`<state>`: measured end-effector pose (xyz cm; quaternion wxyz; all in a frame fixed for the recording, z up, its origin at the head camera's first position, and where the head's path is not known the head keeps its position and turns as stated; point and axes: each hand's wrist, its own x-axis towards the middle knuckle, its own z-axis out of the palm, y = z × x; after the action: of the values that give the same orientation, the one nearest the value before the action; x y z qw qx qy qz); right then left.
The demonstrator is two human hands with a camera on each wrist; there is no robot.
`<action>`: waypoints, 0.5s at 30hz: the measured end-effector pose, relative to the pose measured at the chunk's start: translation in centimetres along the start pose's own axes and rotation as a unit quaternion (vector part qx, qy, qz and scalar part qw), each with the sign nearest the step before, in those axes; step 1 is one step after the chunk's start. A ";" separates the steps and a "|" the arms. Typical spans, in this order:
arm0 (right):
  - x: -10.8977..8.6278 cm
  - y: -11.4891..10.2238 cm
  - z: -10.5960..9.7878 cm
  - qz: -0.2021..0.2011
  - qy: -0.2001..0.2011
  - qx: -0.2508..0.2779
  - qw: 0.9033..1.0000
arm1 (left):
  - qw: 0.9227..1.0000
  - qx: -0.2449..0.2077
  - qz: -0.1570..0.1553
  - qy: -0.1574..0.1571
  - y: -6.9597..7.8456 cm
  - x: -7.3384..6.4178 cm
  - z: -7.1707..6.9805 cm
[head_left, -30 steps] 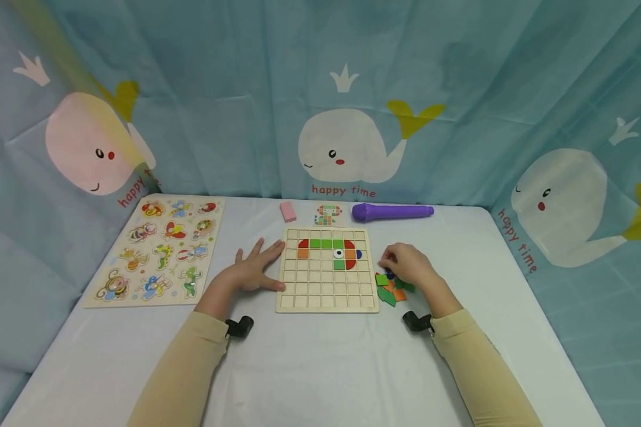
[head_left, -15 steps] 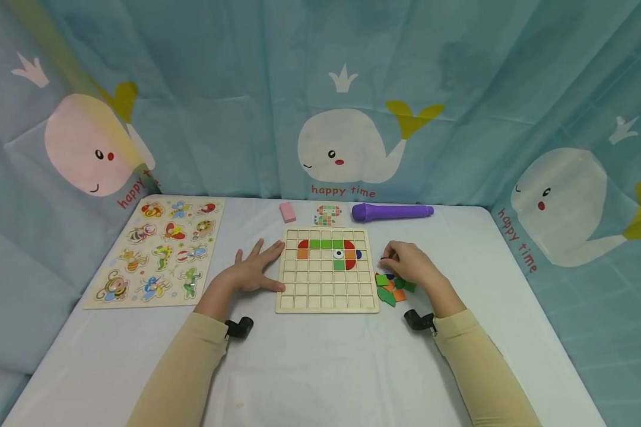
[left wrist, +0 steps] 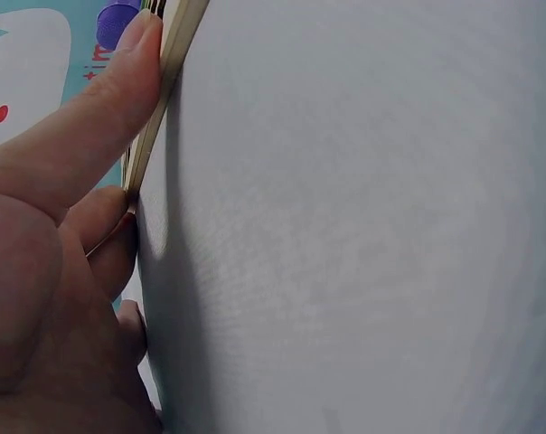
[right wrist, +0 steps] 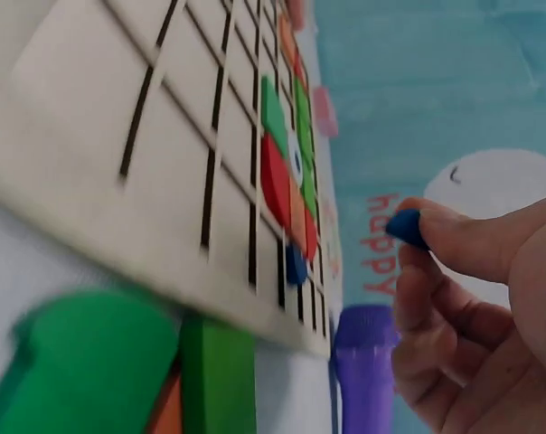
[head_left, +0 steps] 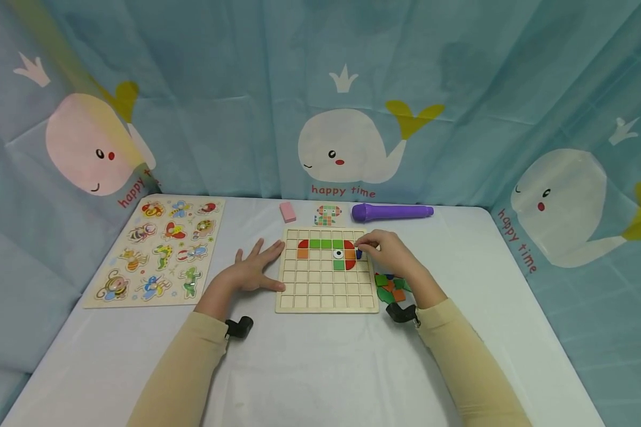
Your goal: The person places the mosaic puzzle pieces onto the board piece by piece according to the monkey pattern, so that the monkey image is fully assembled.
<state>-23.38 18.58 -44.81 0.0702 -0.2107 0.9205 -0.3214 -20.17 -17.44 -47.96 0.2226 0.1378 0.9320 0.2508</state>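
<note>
A wooden grid board (head_left: 326,301) lies mid-table. Red, green, orange and blue tiles and one eye tile form a partial shape in its upper cells. My left hand (head_left: 252,273) has its fingers spread, touching the board's left edge; the left wrist view has the thumb (left wrist: 101,117) against that edge. Over the board's upper right is my right hand (head_left: 389,255). In the right wrist view it pinches a small blue tile (right wrist: 406,228) between thumb and finger. A second blue tile (right wrist: 296,264) sits on the board at the end of the shape.
Loose tiles (head_left: 381,280) are heaped beside the board's lower right. Behind the board lie a pink block (head_left: 287,212), a pattern card (head_left: 328,214) and a purple toy microphone (head_left: 392,212). An insect picture puzzle (head_left: 176,249) lies at the left. A whale-print curtain (head_left: 246,148) hangs behind.
My right hand has lifted from the tile heap with the blue tile and moved left and away from me, over the board's upper right. My left hand has stayed put.
</note>
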 end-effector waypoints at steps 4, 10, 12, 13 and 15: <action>0.9 -1.1 0.7 0.002 -0.003 0.017 1.000 | 1.000 0.001 -0.001 -0.001 -0.1 0.0 0.0; 2.3 -2.6 1.7 0.001 -0.008 0.045 0.999 | 1.000 0.007 -0.002 0.000 -0.1 0.0 0.0; 2.7 -2.8 2.1 -0.003 -0.014 0.054 0.998 | 1.000 0.007 -0.003 0.000 -0.1 0.0 0.0; 2.9 -2.8 2.3 -0.003 -0.018 0.058 0.998 | 1.000 0.006 -0.004 -0.001 0.0 0.0 0.0; 3.4 -2.9 2.6 -0.002 -0.023 0.068 0.997 | 1.000 0.003 -0.004 -0.003 0.0 0.0 0.0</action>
<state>-24.71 13.59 -45.01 0.1048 -0.2148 0.8941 -0.3787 -20.17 -17.47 -47.93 0.2259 0.1352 0.9326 0.2470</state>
